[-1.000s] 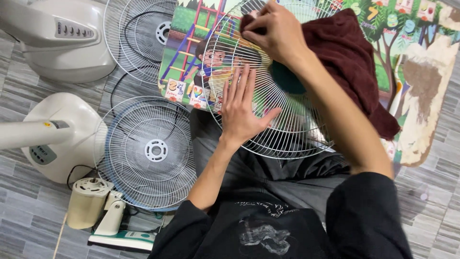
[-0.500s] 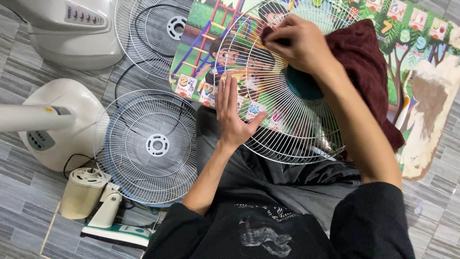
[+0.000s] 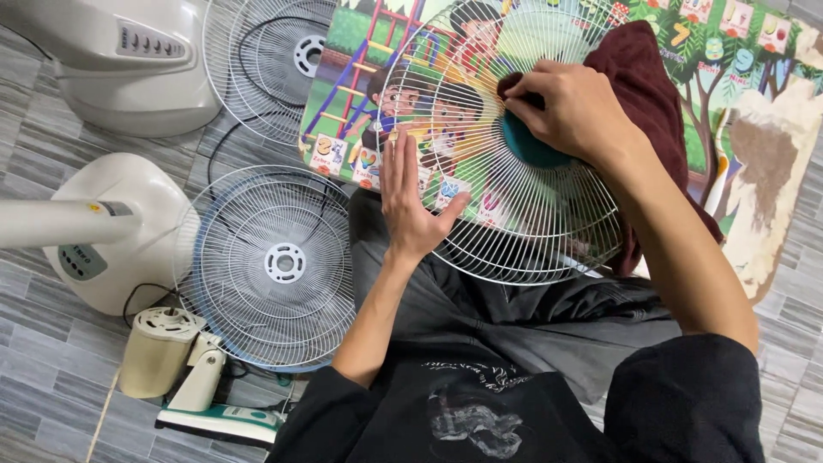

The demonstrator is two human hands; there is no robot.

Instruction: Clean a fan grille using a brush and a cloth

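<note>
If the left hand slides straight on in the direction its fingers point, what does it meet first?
The left hand lies flat on the white fan grille, fingers pointing away from the body. Going on, it would stay on the grille wires; beyond the rim comes the colourful play mat, probably.

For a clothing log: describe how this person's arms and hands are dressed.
Both hands are bare: no gloves, rings or watch show on the left hand or the right hand. The forearms are uncovered; black sleeves are pushed up near the elbows.
</note>
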